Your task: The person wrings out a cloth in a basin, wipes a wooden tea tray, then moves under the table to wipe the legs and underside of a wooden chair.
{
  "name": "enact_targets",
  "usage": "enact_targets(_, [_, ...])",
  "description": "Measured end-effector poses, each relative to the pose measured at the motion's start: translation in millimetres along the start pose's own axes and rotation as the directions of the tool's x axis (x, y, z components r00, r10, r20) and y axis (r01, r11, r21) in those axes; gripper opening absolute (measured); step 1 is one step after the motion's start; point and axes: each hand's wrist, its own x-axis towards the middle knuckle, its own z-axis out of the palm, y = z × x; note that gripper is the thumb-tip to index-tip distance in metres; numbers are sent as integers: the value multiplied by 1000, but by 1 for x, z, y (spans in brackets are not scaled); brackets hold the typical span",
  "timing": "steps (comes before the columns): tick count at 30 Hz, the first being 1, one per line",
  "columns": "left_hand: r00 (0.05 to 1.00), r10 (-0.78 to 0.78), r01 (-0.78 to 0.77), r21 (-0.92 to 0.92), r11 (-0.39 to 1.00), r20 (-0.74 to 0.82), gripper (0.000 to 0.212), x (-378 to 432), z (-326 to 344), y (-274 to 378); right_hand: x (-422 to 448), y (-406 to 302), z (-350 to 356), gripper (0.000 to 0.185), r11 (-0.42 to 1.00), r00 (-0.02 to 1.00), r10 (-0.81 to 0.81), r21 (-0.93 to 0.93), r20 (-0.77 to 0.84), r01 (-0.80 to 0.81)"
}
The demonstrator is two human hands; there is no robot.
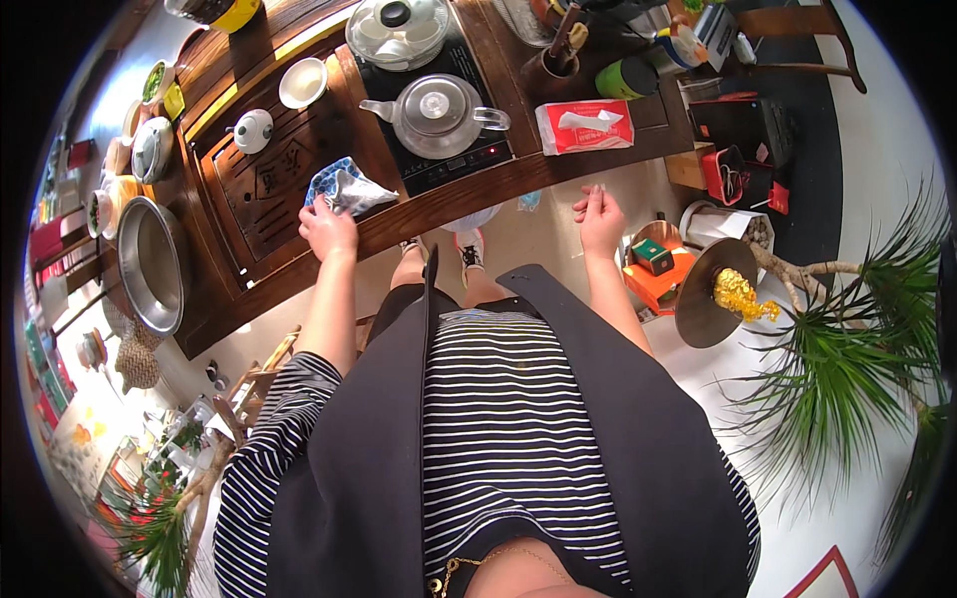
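At the front edge of the dark wooden tea table, my left hand (331,228) grips the near side of a small blue-patterned packet (338,182). The packet has a silvery, crumpled part facing right, and my fingers hide some of its lower edge. My right hand (600,223) is held in the air off the table's front edge, with loosely bent fingers and nothing visible in it. Right of the packet, a clear glass teapot (437,116) rests on a black induction cooktop (456,168). A small white lidded pot (253,131) and a white bowl (303,82) stand beyond the packet.
A glass-lidded pot (398,34) sits behind the teapot. A red tissue pack (585,127) lies near the front edge, by a green cup (626,78). A steel basin (152,265) is at the left. Right of me are a round dark stand (695,299) and a spiky plant (845,366).
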Motion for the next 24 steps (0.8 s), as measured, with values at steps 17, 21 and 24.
enact_targets(17, [381, 921, -890, -303, 341, -83, 39, -81, 44, 178, -48, 20, 2, 20, 998, 983, 8, 63, 186, -20])
enact_targets(21, [340, 938, -907, -286, 309, -67, 30, -80, 26, 133, -52, 10, 21, 17, 948, 926, -293, -55, 238, 314])
enact_targets(24, [352, 934, -905, -275, 325, -54, 25, -84, 15, 81, -60, -10, 47, 27, 782, 756, -561, -85, 336, 618])
